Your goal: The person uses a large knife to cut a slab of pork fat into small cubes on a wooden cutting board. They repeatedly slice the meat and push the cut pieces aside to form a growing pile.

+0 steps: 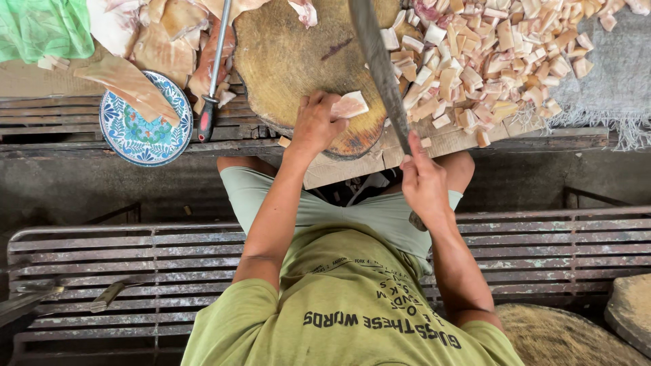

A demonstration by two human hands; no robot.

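Cutting pork on a round block.
Left hand [315, 125] pinches a pork piece [350, 105] mid-frame; right hand [424, 183] grips the long knife [380, 68].

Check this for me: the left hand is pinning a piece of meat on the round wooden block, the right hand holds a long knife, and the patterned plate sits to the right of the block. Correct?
Not quite. In the head view the patterned plate sits left of the round wooden block, not right. The left hand does pin the piece of meat, and the right hand holds the long knife.

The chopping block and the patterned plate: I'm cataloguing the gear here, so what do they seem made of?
The block looks like a wood slice: brown, matte, round, with cut marks. The plate seems glazed ceramic or enamel, glossy with a blue floral pattern; which one, I cannot tell.
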